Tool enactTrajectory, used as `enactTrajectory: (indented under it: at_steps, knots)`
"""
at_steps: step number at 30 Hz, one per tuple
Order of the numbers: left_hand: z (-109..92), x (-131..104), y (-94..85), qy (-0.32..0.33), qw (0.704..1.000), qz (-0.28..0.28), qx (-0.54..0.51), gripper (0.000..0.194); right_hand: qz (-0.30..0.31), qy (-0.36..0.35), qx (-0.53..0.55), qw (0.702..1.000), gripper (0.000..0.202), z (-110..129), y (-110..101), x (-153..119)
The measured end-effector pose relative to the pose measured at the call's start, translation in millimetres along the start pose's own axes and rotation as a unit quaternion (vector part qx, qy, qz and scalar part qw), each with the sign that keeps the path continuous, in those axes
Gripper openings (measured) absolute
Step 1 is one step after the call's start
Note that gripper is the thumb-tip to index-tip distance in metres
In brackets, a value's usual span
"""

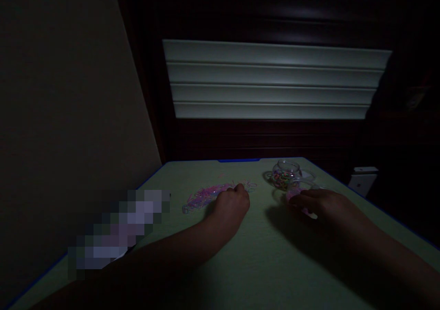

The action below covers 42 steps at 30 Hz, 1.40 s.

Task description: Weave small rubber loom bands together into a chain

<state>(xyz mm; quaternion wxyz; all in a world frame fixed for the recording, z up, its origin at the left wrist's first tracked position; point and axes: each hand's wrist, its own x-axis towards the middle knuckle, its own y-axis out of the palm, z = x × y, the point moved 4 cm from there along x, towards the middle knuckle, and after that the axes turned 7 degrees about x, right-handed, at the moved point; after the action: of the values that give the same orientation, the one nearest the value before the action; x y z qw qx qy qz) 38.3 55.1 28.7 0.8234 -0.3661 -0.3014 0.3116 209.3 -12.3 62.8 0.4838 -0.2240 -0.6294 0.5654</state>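
Note:
A loose pile of pink, purple and pale small rubber bands (206, 196) lies on the table. My left hand (231, 205) is closed at the right end of this pile, fingertips pressed together; what they pinch is hidden. To the right, my right hand (325, 205) curls its fingers round a small clear jar (294, 184) with pink bands in it. The hand covers part of that jar. Just behind stands a round glass jar (287, 168) holding bands of several colours, its mouth uncovered.
The pale green table (247, 259) has a blue edge. A pixelated flat item (127, 225) lies along its left side. Clear round lids or rings (307, 176) lie by the jars. A wall is at left, dark panelling behind, and a white box (363, 181) beyond the right edge.

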Motion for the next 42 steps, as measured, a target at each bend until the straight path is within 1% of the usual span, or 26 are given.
enactTrajectory:
  at_steps: [5, 8, 11, 14, 17, 20, 23, 26, 31, 34, 38, 42]
  knots:
    - [-1.1, -0.9, -3.6, 0.013, 1.0, -0.003, 0.003, 0.018, 0.007, 0.014, -0.006, 1.0, 0.02, 1.3, -0.1, 0.8]
    - [-3.1, -1.7, -5.9, 0.024, 0.999, -0.026, 0.004, 0.015, 0.009, 0.012, -0.004, 1.0, 0.02, 1.1, 0.0, 0.3]
    - [-6.4, -3.3, -8.7, 0.053, 0.996, -0.068, 0.008, 0.012, 0.012, 0.01, -0.001, 1.0, 0.02, 0.6, 0.2, -0.1]
    - [-10.5, -6.1, -12.2, 0.104, 0.987, -0.123, 0.009, 0.012, 0.005, 0.011, -0.005, 1.0, 0.02, 1.1, -0.4, 0.0]
    - [-14.1, -10.0, -15.1, 0.164, 0.968, -0.188, 0.01, 0.012, -0.007, 0.012, -0.01, 1.0, 0.02, 1.4, -1.2, -0.2]
    - [-16.3, -14.3, -16.9, 0.209, 0.946, -0.247, 0.009, 0.012, -0.024, 0.003, -0.013, 1.0, 0.02, 0.8, -1.5, -1.4]
    - [-17.0, -18.8, -19.3, 0.239, 0.924, -0.3, 0.006, 0.014, -0.042, -0.001, -0.011, 0.999, 0.021, -0.9, -1.7, -2.6]
    - [-16.7, -22.1, -22.0, 0.251, 0.908, -0.335, 0.003, 0.015, -0.063, -0.001, -0.017, 0.998, 0.021, -1.2, -2.6, -3.0]
    - [-16.2, -24.8, -23.2, 0.252, 0.896, -0.364, -0.001, 0.013, -0.09, -0.014, -0.023, 0.996, 0.021, 2.5, -5.3, -3.4]
    - [-16.7, -26.2, -22.5, 0.255, 0.893, -0.372, -0.004, 0.013, -0.093, -0.029, -0.01, 0.995, 0.021, 4.2, -6.0, -3.6]
    - [-17.1, -26.4, -23.3, 0.255, 0.897, -0.361, 0.001, 0.013, -0.079, -0.04, 0.0, 0.996, 0.021, 5.5, -5.7, -3.0]
    - [-16.9, -25.8, -27.6, 0.256, 0.897, -0.36, -0.001, 0.014, -0.037, -0.077, 0.013, 0.996, 0.019, 12.4, -2.6, -2.0]
